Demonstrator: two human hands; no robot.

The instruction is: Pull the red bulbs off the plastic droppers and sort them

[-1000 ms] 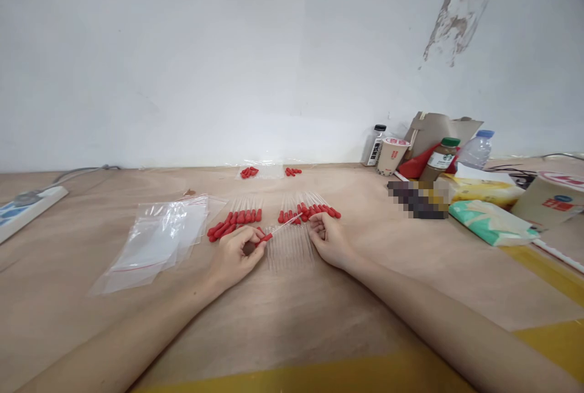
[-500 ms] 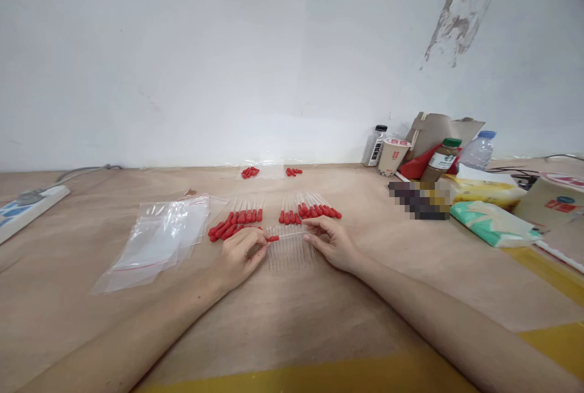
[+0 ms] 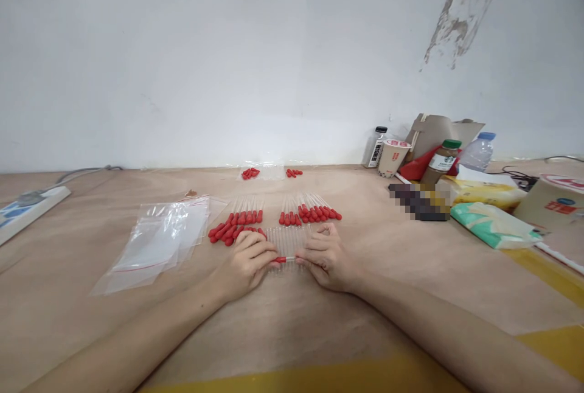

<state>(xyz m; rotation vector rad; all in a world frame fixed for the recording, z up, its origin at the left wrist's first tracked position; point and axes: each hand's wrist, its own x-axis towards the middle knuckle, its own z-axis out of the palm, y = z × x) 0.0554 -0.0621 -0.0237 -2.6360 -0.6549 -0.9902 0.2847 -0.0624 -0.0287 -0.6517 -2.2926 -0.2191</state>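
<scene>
- I view a pale wall (image 3: 182,64), damaged at upper right.
- Below: the brown worktop (image 3: 292,332).
- My left hand (image 3: 250,259) and right hand (image 3: 329,260) angle inward, each grip pinched closed on one dropper.
- That red-bulbed dropper (image 3: 283,259) spans between them, level.

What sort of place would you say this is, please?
Probably a makeshift work table by a wall: red-bulbed droppers in rows, clear plastic bags beside them, and a power strip.
</scene>
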